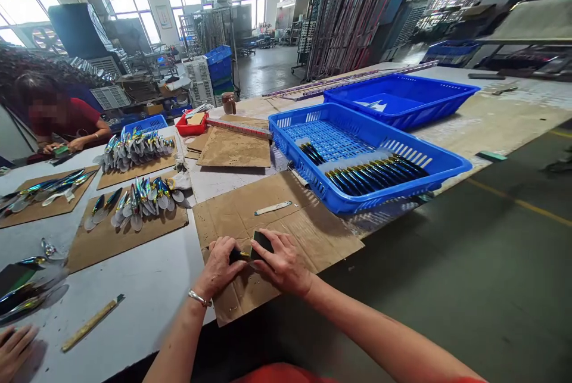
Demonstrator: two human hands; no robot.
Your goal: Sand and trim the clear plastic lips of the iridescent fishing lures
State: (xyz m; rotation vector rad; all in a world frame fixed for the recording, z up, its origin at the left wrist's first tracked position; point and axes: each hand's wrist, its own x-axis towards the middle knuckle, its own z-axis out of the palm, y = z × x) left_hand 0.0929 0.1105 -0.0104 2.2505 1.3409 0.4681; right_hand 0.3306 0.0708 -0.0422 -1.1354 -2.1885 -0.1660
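Hands at front edge of table (147, 287), both resting on a sheet of brown cardboard (286, 216); left hand (221, 265) curled, fingers closed about a small dark piece with a gold end (240, 255), most of it hidden; right hand (281, 264) flat-fingered, pressing a dark block (261, 243) against that piece; silver bracelet (199, 298) on left wrist.

Counted: two blue slotted baskets, nearer basket (366, 156) holding a row of dark gold-tipped handles (375, 174), number too close-packed to count, plus a few apart at its left; farther basket (402, 97) nearly bare; one red tray (191, 124); one small brown jar (229, 103); two flat sticks, one pale stick (273, 208) on cardboard just ahead of hands, one wooden stick (92, 323) on bare table at left; four other cardboard sheets carrying heaps of iridescent spoons (138, 198), not countable.

Second person in red top (75, 118) seated at far left, hands on table; another hand (15, 350) at lower left corner.

Surface: long white worktop, scuffed; room: factory hall, grey concrete floor with yellow line, metal racks, stacked crates, large windows at rear.
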